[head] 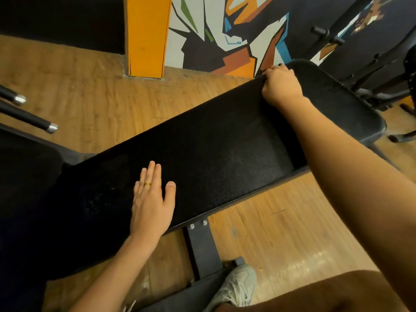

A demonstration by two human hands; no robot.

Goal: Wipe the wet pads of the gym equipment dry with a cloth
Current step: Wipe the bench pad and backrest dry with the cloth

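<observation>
A long black padded bench (225, 158) runs diagonally from lower left to upper right. My left hand (152, 199), with a ring on one finger, lies flat with straight fingers on the pad's near left part. My right hand (281, 84) reaches across to the pad's far edge. Its fingers are curled around dark material that looks like a black cloth (265, 78), pulled up into a small peak. Cloth and pad are the same colour, so the cloth's extent is hard to tell. A paler, dull patch shows on the pad's middle (252, 163).
The bench's black steel leg (202, 248) stands on a wood floor beside my grey shoe (238, 287). Two black bars with metal tips (33, 120) lie at the left. An orange pillar (146, 37) and a painted wall are behind, with another black machine (371, 64) at the upper right.
</observation>
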